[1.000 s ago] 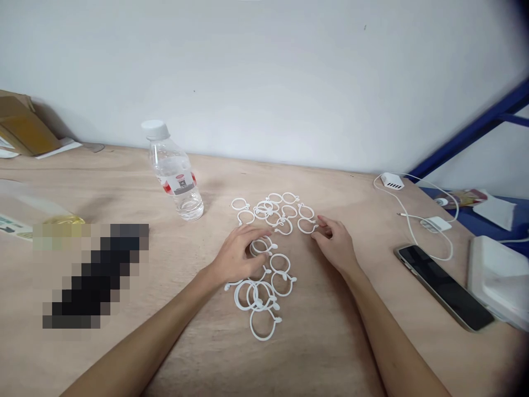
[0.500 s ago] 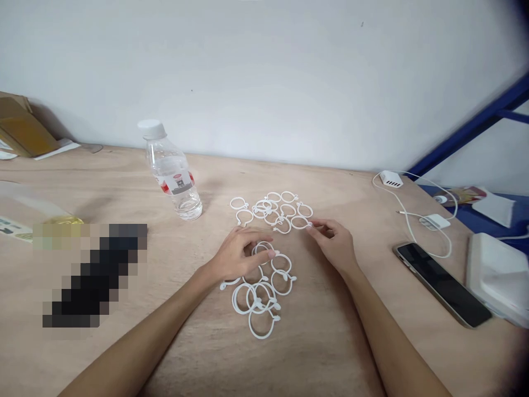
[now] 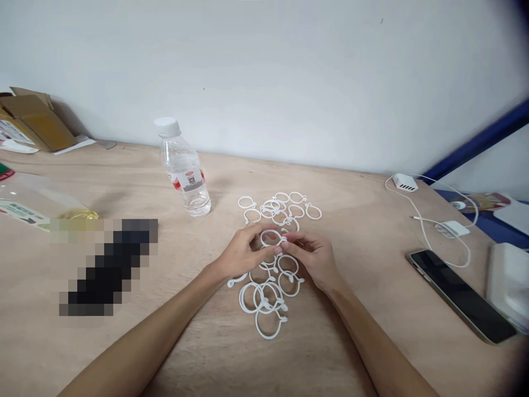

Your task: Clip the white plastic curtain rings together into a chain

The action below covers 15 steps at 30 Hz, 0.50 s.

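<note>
A white plastic ring (image 3: 270, 237) with a small tab hangs just above the table. My right hand (image 3: 312, 256) pinches it at the tab between thumb and fingertips. On the ring's other side is my left hand (image 3: 246, 248), its thumb below and fingers above, spread apart around the ring; whether they touch it is hard to see. Nearer me lies a loose pile of similar white rings (image 3: 268, 322), partly under the hands. Beyond the hands, another group of white rings (image 3: 296, 212) is spread on the wood.
A clear water bottle (image 3: 188, 171) stands at the back left. Farther left are a jug with yellow liquid (image 3: 37, 198), an opened cardboard box (image 3: 45, 124) and a blurred-out dark patch. To the right lie a phone (image 3: 458, 295), a white charger (image 3: 405, 182) with cables, and a white box (image 3: 510, 278).
My right hand has moved left and toward me, bringing a ring from the far group over to my left hand. The view has shifted slightly left.
</note>
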{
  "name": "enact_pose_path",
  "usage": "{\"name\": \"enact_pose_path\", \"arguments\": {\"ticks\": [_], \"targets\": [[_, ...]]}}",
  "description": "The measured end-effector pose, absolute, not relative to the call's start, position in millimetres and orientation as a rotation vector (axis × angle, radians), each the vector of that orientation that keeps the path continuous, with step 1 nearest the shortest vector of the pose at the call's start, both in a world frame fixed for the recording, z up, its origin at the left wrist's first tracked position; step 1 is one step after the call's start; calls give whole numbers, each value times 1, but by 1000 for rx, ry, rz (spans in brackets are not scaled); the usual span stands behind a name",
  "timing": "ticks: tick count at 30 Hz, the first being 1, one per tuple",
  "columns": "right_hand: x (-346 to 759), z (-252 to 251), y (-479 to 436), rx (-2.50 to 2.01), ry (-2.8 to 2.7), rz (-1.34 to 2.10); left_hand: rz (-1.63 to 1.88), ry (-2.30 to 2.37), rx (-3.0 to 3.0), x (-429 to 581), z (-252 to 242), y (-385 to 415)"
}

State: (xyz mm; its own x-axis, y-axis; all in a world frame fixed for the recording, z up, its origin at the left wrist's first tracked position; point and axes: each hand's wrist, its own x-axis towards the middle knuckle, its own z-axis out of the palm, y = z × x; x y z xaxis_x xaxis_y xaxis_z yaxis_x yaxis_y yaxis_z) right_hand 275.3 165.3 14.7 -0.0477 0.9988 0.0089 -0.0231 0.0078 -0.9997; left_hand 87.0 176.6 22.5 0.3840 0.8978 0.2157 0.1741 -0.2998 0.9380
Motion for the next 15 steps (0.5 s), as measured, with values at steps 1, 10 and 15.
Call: {"name": "enact_pose_path", "arguments": {"ticks": [1,10,15], "targets": [[275,14,165,-1162,-1226,1262,984,944,1742,87,23,177],[272,18,166,-1230,-1369,1210,949,1002,1731,86,20,178],[272,18,165,-1262,-1424,1128,923,1019,1768,86,20,178]]}}
